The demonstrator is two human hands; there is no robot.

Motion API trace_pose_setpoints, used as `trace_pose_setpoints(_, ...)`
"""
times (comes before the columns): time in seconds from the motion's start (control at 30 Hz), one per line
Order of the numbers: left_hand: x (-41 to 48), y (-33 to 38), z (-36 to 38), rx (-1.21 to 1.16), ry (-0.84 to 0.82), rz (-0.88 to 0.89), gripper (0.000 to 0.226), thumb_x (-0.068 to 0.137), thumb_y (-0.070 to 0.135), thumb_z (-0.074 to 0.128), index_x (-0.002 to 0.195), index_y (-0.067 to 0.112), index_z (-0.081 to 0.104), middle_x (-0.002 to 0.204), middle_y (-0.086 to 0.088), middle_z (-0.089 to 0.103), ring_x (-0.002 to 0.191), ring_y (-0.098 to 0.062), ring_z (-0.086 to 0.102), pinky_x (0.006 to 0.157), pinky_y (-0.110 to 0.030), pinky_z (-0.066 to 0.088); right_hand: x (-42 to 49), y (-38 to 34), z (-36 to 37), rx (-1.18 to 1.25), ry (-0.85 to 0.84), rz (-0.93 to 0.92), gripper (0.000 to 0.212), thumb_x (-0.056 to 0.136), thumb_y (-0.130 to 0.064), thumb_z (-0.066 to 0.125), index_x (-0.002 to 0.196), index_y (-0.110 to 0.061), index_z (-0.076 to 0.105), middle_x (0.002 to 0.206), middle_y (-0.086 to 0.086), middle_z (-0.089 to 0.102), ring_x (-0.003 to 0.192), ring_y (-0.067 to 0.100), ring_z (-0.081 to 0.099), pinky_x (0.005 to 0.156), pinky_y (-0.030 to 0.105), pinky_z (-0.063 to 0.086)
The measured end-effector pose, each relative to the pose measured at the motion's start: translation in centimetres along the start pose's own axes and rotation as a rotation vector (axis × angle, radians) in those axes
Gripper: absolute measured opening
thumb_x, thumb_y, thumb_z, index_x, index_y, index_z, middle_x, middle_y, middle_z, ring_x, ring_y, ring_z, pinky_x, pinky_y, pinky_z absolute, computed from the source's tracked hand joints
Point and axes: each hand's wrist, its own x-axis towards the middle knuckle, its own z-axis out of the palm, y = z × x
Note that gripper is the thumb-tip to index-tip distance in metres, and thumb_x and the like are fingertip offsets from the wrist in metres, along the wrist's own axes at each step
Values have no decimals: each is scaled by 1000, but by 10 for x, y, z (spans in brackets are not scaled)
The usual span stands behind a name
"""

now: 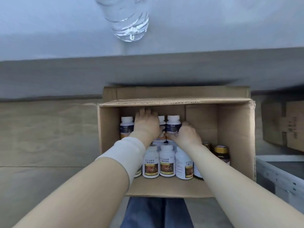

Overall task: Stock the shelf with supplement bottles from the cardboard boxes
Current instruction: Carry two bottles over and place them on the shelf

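Brown corrugated card makes up the open cardboard box (233,129) in the middle of the frame, its far flap folded back toward a grey ledge. Inside, the supplement bottles (167,160) stand in rows on the left half: white ones with white caps and picture labels along the near edge, and more white-capped ones behind them. The left hand (146,124), with a pale sleeve (125,155) on its forearm, lies palm down over the back row with its fingers (144,111) reaching toward the far wall. What lies under it is hidden, so I cannot tell whether it has hold of anything. The right hand (185,135) is curled around the blue-labelled bottle (172,125) just right of centre in the back row, thumb against the bottle's lower part and fingers wrapped on its right side. Just right of the front row, two amber jars (221,152) with gold lids stand partly behind the right forearm. A clear water bottle (130,22) sits at the top centre of the frame on the grey surface. A second carton (286,125) is at the right edge, and a perforated metal rack (279,175) is below it. Blue jeans (156,213) show at the bottom, below the box.
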Motion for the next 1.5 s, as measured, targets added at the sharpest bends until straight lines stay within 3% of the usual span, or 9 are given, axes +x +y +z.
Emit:
trace_pose_setpoints(0.17, 8, 6, -2, -129, -12, -39, 58, 90, 39, 56, 136, 8, 38, 138, -13, 43, 131, -31, 32, 106, -36, 28, 6, 2, -5, 174, -25, 57, 50, 78, -30, 71, 115, -3, 51, 118, 17, 61, 108, 31, 58, 72, 27, 39)
trace_pose_setpoints(0.47, -34, 15, -33, -215, 43, 21, 54, 87, 38, 58, 131, 11, 44, 132, -15, 46, 124, -31, 36, 101, -36, 30, -56, 29, -65, 424, 112, -46, 45, 74, -22, 74, 111, -9, 53, 106, 5, 60, 93, 20, 56, 74, 27, 41)
trace_pose_setpoints(0.67, -142, 25, -94, -721, 132, 220, 34, 80, 31, 71, 104, 18, 51, 97, 8, 57, 86, -9, 55, 61, -15, 42, -163, 50, -105, 696, 140, -44, 51, 74, -24, 77, 116, -20, 47, 112, -2, 57, 102, 15, 56, 89, 32, 47)
trace_pose_setpoints(0.8, -221, 34, -124, -970, 99, 384, 23, 83, 32, 67, 101, 27, 54, 91, 16, 61, 82, 0, 59, 70, -19, 50, -260, 68, -105, 898, 252, -66, 44, 78, -20, 73, 111, -21, 44, 109, -4, 57, 98, 11, 56, 87, 26, 42)
trace_pose_setpoints(1.03, -369, 74, -138, -1226, -119, 591, 21, 76, 35, 61, 93, 23, 56, 86, 6, 60, 80, -10, 59, 73, -26, 49, -449, 100, -63, 1366, 397, -79, 61, 62, -35, 70, 115, -15, 48, 106, 1, 59, 99, 15, 56, 105, 40, 39)
trace_pose_setpoints(1.17, -459, 113, -137, -1201, -337, 738, 35, 81, 37, 59, 84, 3, 48, 87, -12, 55, 84, -23, 53, 78, -39, 42, -542, 127, -43, 1626, 543, -143, 23, 78, -18, 62, 100, -17, 52, 92, 1, 57, 86, 12, 54, 101, 40, 39)
trace_pose_setpoints(1.3, -541, 162, -113, -1143, -488, 835, 23, 85, 33, 55, 69, 17, 55, 72, -9, 55, 68, -22, 55, 75, -45, 46, -619, 173, -18, 1737, 734, -141, 12, 94, -14, 45, 106, -14, 48, 96, 3, 56, 92, 16, 52, 97, 38, 37)
trace_pose_setpoints(1.37, -580, 189, -95, -1139, -563, 824, 24, 94, 30, 52, 75, 16, 56, 78, -9, 63, 64, -20, 66, 76, -48, 53, -654, 202, -1, 1772, 826, -121, 13, 94, -14, 46, 106, -14, 49, 102, 7, 57, 96, 18, 53, 96, 37, 38)
trace_pose_setpoints(1.5, -658, 243, -48, -1110, -715, 815, 30, 96, 38, 43, 104, 9, 52, 83, -6, 66, 57, -11, 69, 51, -28, 57, -719, 268, 36, 1819, 969, -124, 12, 93, -11, 47, 105, -15, 51, 105, 7, 59, 93, 15, 58, 90, 34, 45)
